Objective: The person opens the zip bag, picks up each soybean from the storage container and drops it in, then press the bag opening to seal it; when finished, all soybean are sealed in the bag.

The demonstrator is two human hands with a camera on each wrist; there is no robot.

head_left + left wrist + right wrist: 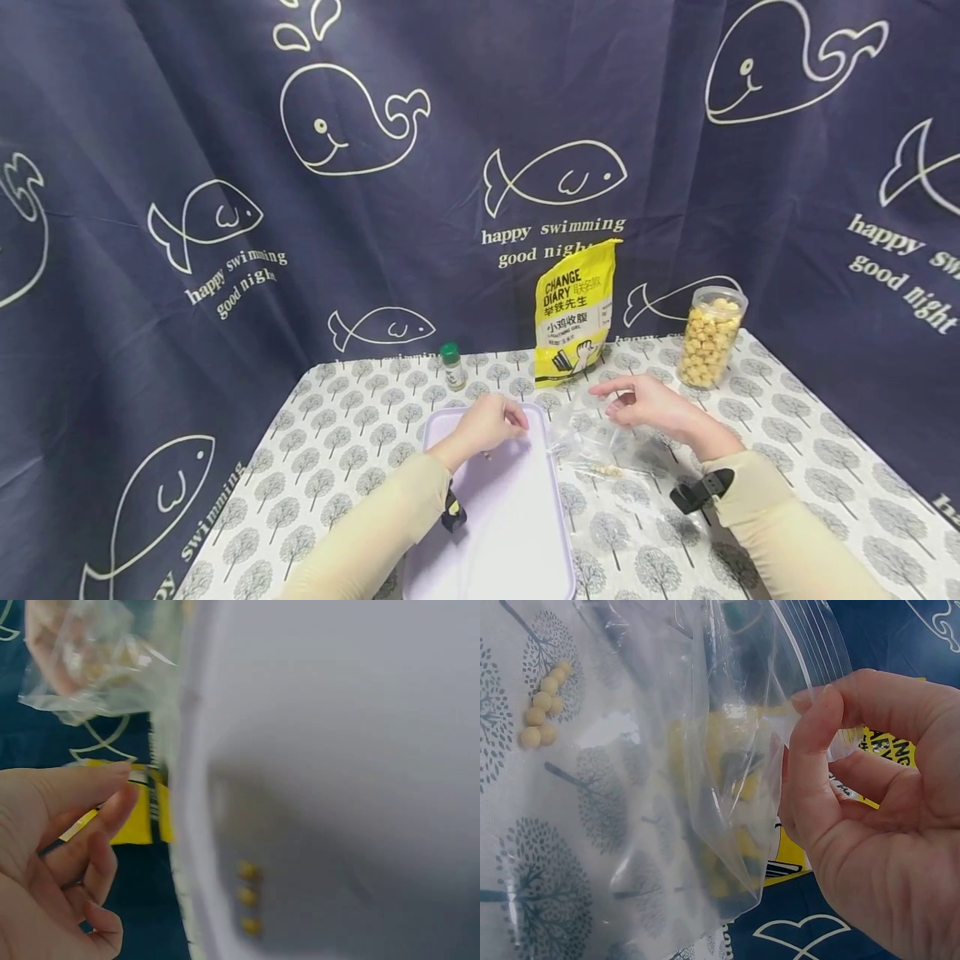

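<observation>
On the navy curtain [465, 92] we read "happy swimming" with "good night" beneath it, printed in white several times over, the yellow pouch hiding the end of "night" in the middle one. On that yellow pouch [573, 321] we make out "CHANGE DIARY" in black capitals with "联名款" beside it, then "举铁先生" and, on a white panel, "小鸡收腹", while the smaller lines stay too fine for us. The right wrist view gives us only pieces of the pouch's capitals, "ANG" and "ARY"; the label on the green-capped bottle [453, 368] we cannot read.
</observation>
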